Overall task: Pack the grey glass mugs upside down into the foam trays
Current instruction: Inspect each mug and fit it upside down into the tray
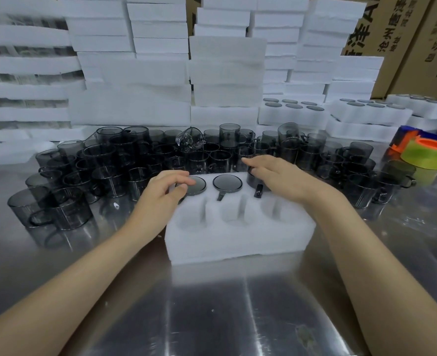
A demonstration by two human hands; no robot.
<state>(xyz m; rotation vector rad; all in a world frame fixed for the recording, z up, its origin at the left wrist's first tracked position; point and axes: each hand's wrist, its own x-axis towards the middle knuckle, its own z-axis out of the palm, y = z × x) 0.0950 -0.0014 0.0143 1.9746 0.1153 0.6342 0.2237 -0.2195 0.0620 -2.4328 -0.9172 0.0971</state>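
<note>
1. At the middle of the tabletop (212, 317), just before you, lies the tray (238, 240), its three near pockets unfilled.
2. In its far row three mugs sit upside down: left mug (195, 186), middle mug (227, 182) and right mug (252, 179), which stands higher.
3. Your left hand (164, 188) pinches the left mug's base, fingers curled over it, thumb on the near side.
4. Your right hand (276, 176) rests on the right mug, fingers nearly straight, not clamped.
5. Loose mugs (104, 160) crowd the tabletop behind and beside the tray; tape (428, 152) sits far right.
</note>
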